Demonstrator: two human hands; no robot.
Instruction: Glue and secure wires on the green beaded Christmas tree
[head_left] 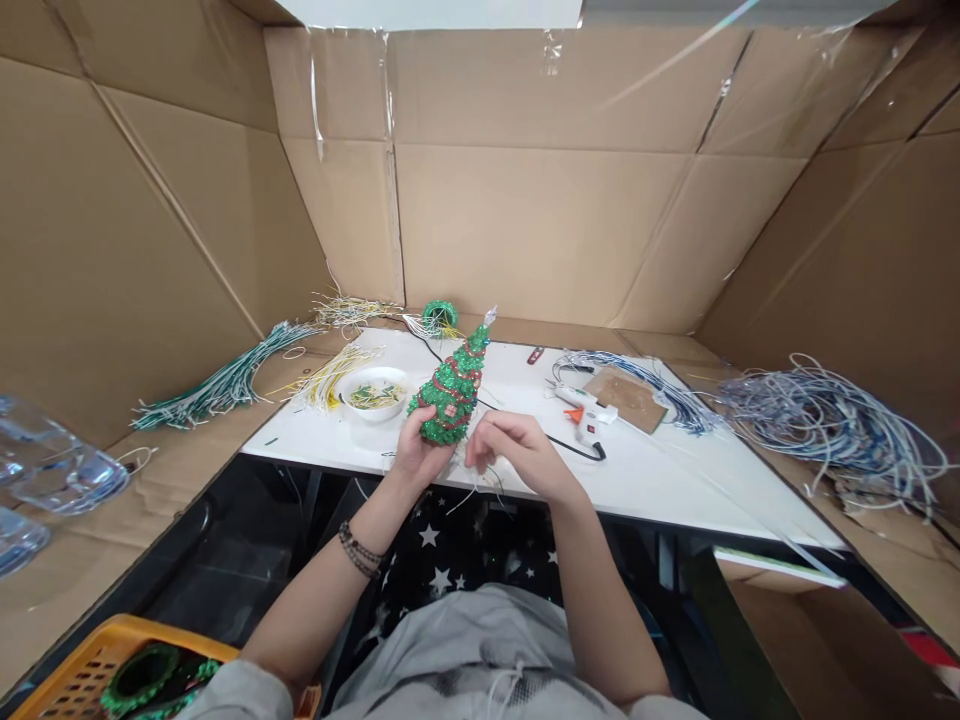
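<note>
One green beaded tree (450,385), tilted, base end between both hands

Seen from here: the tree is in front of the person, at the near edge of the white worktop (660,485). Long axis leans: clear tip (490,317) up and to the right, wide base down toward the person.

Left hand (421,450): closed round the lower left of the tree, thumb on the beads, carrying it.

Right hand (517,450): just beside the base on the right, fingers curled in, mostly shut. Thin loose strands (465,500) hang below it; can't tell if it pinches one.

Key relation: from the right hand, the tree lies left and slightly beyond; base is the nearest part, tip well apart. Left hand is the one in contact, so it likely sets the tilt.

Around it: white bowl (377,413) of clippings left, glue gun (589,432) right.
</note>
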